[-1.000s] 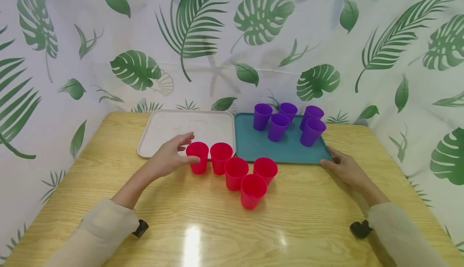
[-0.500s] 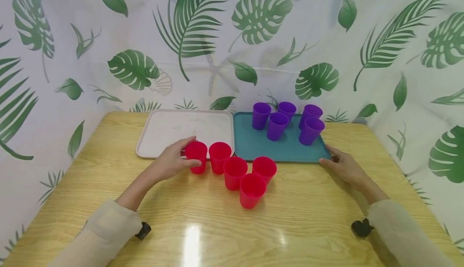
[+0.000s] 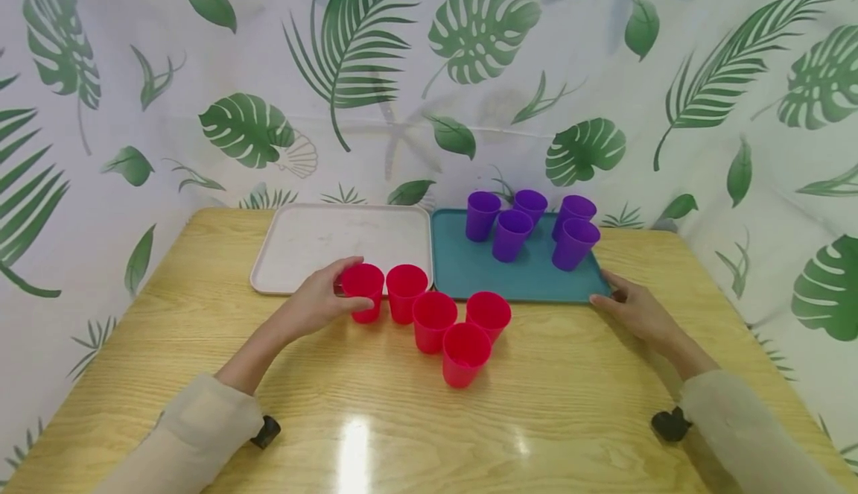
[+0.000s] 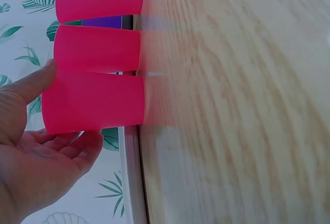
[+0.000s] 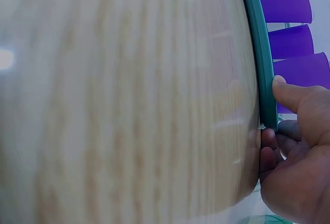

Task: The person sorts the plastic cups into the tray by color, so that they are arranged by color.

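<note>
Several red cups stand upright in a cluster on the wooden table (image 3: 375, 419), in front of two trays. My left hand (image 3: 330, 296) grips the leftmost red cup (image 3: 364, 291); in the left wrist view the thumb (image 4: 32, 82) and fingers (image 4: 77, 145) lie on opposite sides of this cup (image 4: 98, 102). My right hand (image 3: 633, 308) holds the near right corner of the teal tray (image 3: 516, 279). The right wrist view shows its thumb (image 5: 291, 92) on the tray's rim (image 5: 258, 53) and its fingers curled under the edge. Several purple cups (image 3: 511, 235) stand at the back of the teal tray.
A white tray (image 3: 322, 244) lies left of the teal one, edge to edge, with nothing on it. A leaf-print curtain (image 3: 429, 69) closes in the table at the back and both sides. Bare wood stretches along the near side of the table.
My left hand has closed from spread fingers beside the leftmost red cup to a grip round it. The right hand has stayed at the teal tray's corner.
</note>
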{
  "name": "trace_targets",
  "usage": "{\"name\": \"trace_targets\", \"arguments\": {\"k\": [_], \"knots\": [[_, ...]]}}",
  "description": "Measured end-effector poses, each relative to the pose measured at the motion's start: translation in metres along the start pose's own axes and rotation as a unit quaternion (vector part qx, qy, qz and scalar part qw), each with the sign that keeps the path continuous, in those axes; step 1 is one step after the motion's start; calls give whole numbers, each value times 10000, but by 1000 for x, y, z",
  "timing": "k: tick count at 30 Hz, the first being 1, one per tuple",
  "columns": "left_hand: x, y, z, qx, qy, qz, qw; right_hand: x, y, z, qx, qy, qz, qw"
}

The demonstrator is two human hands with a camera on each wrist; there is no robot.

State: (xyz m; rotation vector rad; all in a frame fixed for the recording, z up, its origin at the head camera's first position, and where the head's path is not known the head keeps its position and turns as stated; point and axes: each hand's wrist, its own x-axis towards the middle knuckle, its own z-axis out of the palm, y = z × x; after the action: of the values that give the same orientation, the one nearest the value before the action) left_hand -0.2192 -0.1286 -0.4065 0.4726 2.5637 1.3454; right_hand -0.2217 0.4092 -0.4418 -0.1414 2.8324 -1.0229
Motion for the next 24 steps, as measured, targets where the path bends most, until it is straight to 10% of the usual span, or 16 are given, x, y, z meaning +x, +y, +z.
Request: {"name": "trace_targets", "arguments": {"k": [10,24], "knots": [[-6,5,-22,-311,-35,127,9994,-1,1,1,56,19,118,9999],[0,3,-76,-714,741,-119,9946,-1,0,1,-53,26,120,9999]]}}
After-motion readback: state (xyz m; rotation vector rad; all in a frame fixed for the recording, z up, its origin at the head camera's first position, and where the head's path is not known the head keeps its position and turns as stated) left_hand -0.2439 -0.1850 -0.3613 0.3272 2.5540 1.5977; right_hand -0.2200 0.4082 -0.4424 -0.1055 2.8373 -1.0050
